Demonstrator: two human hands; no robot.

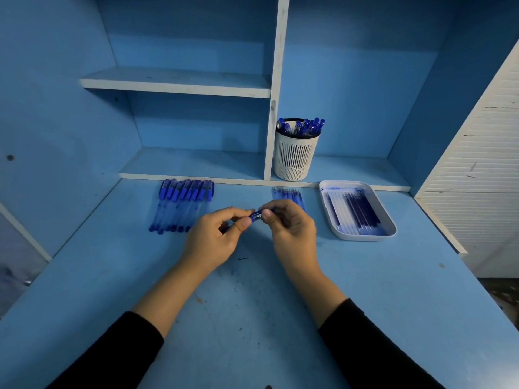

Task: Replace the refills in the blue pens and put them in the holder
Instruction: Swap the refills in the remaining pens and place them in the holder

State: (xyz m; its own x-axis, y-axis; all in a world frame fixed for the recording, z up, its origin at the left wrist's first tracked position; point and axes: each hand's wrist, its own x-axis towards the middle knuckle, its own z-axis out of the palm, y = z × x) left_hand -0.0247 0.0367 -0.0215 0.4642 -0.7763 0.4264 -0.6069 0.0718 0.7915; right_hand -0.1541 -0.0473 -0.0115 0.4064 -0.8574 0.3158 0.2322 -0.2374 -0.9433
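head view | left hand [214, 240] and right hand [289, 230] both pinch one blue pen [256, 215] above the desk [252, 318] | pen row [181, 204] lies left | refills [288, 195] beside tray [390, 220] | holder [296, 155] contains pens

Left hand [216, 237], right hand [289, 226] pinch blue pen [256, 215] above desk [252, 318].

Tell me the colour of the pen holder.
White, slotted sides, dark rim; the pen holder shows best in the head view.
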